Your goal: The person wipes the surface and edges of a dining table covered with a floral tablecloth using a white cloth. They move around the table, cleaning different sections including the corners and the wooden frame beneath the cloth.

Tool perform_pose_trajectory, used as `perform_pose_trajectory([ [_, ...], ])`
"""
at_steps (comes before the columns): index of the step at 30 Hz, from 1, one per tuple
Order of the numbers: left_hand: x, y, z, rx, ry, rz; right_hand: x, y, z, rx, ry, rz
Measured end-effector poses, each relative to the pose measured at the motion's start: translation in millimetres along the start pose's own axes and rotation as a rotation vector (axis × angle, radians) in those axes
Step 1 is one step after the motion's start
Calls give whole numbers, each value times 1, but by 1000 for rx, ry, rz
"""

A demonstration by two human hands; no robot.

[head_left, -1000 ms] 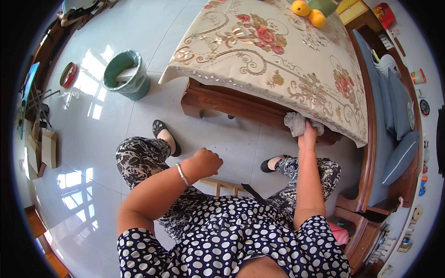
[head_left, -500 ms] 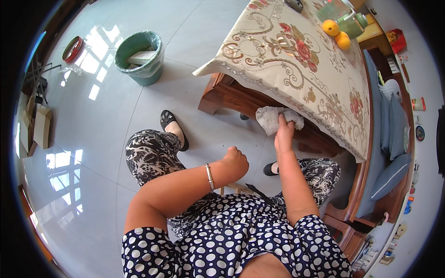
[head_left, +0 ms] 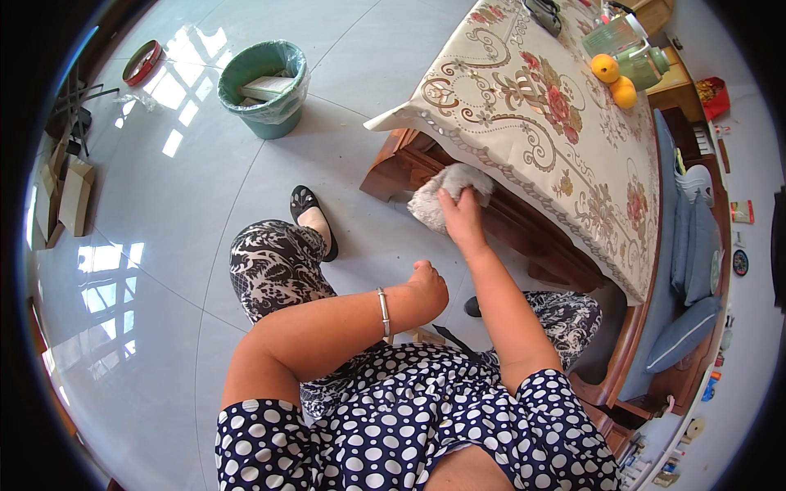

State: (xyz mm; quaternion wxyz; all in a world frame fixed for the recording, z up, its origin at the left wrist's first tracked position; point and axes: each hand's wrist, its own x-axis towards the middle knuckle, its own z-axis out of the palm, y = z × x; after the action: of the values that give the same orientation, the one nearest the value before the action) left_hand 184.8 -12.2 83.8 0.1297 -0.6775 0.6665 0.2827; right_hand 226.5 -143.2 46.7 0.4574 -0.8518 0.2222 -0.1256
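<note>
My right hand (head_left: 465, 219) grips a pale grey cloth (head_left: 442, 195) and presses it against the dark brown wooden side of the table (head_left: 524, 221), just under the hanging edge of the floral tablecloth (head_left: 524, 98). Part of the cloth bunches out beyond my fingers. In front of my body, above my lap, my left hand (head_left: 427, 290) is curled into a loose fist with a silver bangle on the wrist. Nothing shows in it, and its fingertips are turned out of sight.
A green waste bin (head_left: 274, 123) with a plastic liner stands on the tiled floor at left. Two oranges (head_left: 614, 82) and green-tinted jugs (head_left: 643, 65) sit on the table. At right is a wooden bench with blue cushions (head_left: 684, 335). Cardboard boxes (head_left: 76, 196) lie far left.
My right hand has slid the cloth leftward along the table's wooden side. The left hand keeps almost the same place and curl. The whole view has shifted slightly.
</note>
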Motion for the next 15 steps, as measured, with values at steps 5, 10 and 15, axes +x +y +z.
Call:
perform_pose_trajectory([
  [5,11,1,2,13,-30,-10,23,-18,28,-123,-158,-327],
  [10,32,2,32,97,231,-68,20,-86,47,-531,-229,-801],
  [15,32,-1,6,52,47,-54,47,-74,56,-736,-109,-939],
])
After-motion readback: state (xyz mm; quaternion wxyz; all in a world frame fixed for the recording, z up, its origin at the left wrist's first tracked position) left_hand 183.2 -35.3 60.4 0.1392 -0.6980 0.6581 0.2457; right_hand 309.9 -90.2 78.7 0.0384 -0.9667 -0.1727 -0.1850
